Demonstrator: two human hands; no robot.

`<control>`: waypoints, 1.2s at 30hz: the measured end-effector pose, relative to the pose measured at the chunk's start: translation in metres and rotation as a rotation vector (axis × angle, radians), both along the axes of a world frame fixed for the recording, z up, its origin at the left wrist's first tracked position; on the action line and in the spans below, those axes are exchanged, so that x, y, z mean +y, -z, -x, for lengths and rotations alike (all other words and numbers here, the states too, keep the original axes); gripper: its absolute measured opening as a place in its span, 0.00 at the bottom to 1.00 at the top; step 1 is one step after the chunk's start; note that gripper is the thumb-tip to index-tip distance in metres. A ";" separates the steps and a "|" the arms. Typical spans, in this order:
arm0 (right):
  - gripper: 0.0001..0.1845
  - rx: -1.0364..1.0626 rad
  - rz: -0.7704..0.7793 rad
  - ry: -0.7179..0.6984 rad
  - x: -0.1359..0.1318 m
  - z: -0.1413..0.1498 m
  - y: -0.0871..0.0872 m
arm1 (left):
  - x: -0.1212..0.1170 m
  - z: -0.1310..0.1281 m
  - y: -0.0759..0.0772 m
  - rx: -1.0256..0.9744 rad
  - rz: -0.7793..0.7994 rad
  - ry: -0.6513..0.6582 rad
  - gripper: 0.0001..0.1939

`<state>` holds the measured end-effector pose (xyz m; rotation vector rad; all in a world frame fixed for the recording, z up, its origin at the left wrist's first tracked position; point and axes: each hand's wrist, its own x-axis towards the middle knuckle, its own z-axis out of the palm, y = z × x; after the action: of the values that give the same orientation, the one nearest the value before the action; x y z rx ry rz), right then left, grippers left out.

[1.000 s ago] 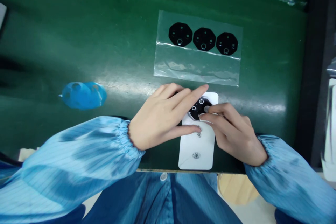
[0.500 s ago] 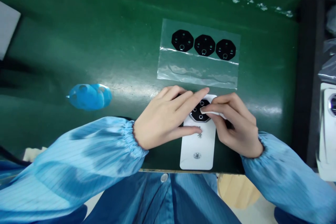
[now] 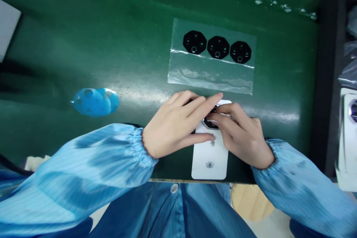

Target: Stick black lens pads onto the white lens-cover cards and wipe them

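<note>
A white phone back panel (image 3: 209,156) lies at the table's front edge, with a dark octagonal camera plate (image 3: 209,123) near its top and small printed marks below. My left hand (image 3: 178,124) rests over the panel's left side, fingers stretched out and thumb apart, with the index finger along the plate's upper left. My right hand (image 3: 240,130) is bent over the plate from the right, its fingertips curled and touching the plate's face. Whatever those fingers pinch is hidden beneath them, and they cover much of the plate.
Behind the hands, a clear plastic bag (image 3: 209,70) holds black octagonal plates (image 3: 218,47). A crumpled blue film piece (image 3: 96,101) lies to the left on the green table (image 3: 134,44). Another white phone part (image 3: 351,145) stands at the right edge, beside a dark upright frame (image 3: 327,81).
My right hand has moved left across the camera plate, its fingers now covering more of it. The white folded strip seen in that hand earlier is now out of sight. My left hand stays put.
</note>
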<state>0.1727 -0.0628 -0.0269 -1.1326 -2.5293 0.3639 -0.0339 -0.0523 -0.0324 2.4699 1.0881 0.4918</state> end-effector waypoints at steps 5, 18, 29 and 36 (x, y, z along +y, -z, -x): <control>0.10 0.008 0.012 0.018 0.001 0.002 -0.003 | 0.000 0.000 0.000 0.006 0.003 -0.001 0.40; 0.04 0.766 0.036 0.507 0.027 -0.018 0.000 | -0.001 -0.001 -0.002 -0.020 0.002 -0.022 0.48; 0.11 0.730 0.109 0.579 0.088 -0.023 0.010 | 0.095 0.013 0.005 -0.126 0.054 -0.453 0.18; 0.08 0.714 0.190 0.473 0.122 -0.026 0.013 | 0.118 0.002 -0.020 0.144 0.074 -0.535 0.31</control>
<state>0.1984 0.0596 -0.0403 -1.3237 -1.5877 0.7316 -0.0364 0.0652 -0.0125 2.1591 1.8040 0.4153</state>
